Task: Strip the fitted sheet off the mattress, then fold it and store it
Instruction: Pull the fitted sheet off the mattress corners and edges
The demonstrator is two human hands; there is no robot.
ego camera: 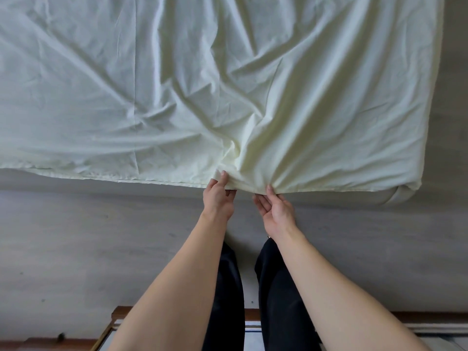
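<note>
Both hands pinch the near edge of the sheet (228, 79), close together, a little right of the middle of that edge. On the left hand (218, 197) the thumb lies on top of the cloth and the other fingers are curled under the hem, so the hem is held between them. On the right hand (277, 210) the thumb also presses on the hem from above; the fingers below are bent with the palm turned up, and the cloth is gripped at the thumb tip. Neither hand is wide open.

This sheet is pale, between white and a light yellow-green, and it covers the whole top of the mattress (397, 196). It is not smooth: many soft folds run like a fan from the place where the hands hold it toward the far side. Along the near edge the hem is visible as a thin line, lifted a little above the side of the mattress. At the near right corner the sheet is rounded over the corner, and below it a bit of the mattress shows.

Around the mattress is a grey floor (76, 236). Two bare forearms reach forward from the bottom, and between them are dark trousers (225, 295). At the bottom edge there is a brown wooden frame (119, 314), partly hidden.
</note>
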